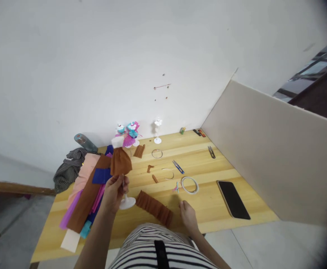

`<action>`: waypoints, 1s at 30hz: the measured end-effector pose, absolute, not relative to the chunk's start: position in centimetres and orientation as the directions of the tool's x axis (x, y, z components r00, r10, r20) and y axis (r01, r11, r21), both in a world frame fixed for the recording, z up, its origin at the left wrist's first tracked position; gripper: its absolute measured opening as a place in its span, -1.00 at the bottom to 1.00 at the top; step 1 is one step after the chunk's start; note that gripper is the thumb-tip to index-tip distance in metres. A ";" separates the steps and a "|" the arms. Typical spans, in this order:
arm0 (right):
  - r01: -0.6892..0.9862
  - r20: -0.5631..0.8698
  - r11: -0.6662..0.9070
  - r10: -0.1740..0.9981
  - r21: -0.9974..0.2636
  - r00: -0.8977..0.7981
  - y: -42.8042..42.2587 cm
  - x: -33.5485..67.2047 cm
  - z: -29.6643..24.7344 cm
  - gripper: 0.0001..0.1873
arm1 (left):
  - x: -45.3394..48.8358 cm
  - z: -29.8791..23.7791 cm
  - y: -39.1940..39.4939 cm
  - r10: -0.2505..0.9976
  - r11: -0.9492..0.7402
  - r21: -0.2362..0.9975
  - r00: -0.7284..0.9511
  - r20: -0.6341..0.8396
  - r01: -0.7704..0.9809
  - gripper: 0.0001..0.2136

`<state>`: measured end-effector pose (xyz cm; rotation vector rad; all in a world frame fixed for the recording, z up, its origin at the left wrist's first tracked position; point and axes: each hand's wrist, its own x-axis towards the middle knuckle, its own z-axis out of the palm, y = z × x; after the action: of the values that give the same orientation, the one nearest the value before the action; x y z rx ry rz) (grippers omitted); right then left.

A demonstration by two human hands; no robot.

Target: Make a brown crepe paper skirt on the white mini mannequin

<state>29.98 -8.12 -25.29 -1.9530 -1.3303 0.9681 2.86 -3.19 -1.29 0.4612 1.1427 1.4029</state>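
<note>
We have the white stand (pixel 128 203) up front, near the left side of the table (pixel 208 170), with a puffy brown skirt (pixel 120 161) at its top. Our left hand (pixel 115 191) is closed around its thin stem, just under the skirt, and the stand leans a little. We can't tell if its round foot touches the wood. If our fingers go loose, the stand may tip, since its top looks wide and its stem looks thin. If we squeeze or twist too hard, the skirt may slip or bunch up. Right of the foot lies the brown strip (pixel 154 208), which our sleeve could drag and mess up. Our right hand (pixel 188 215) has bent fingers; we can't tell if they pinch anything. Near it are the white ring (pixel 192 192) and tiny clip (pixel 177 187), easy to knock. Farther off lie blue snips (pixel 178 167), which could poke us if we grab without looking.
</note>
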 end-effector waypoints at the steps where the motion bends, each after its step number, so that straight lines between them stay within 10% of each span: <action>1: 0.526 -0.244 -0.334 0.941 -0.782 0.234 -8.0 29.9 -25.3 -0.59 | 2.3 -1.4 -3.4 0.909 0.188 0.819 -0.220 -0.355 -0.542 -0.71; 30: 0.818 -0.222 -0.234 0.966 -0.526 0.133 10.0 34.1 -25.6 -0.51 | 5.0 -0.3 -5.9 0.824 0.257 0.680 -0.212 -0.525 -0.686 -0.77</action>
<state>34.13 10.00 -25.63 -2.1371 -1.7422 0.7638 5.05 -5.88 -0.31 0.1616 1.1234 1.3905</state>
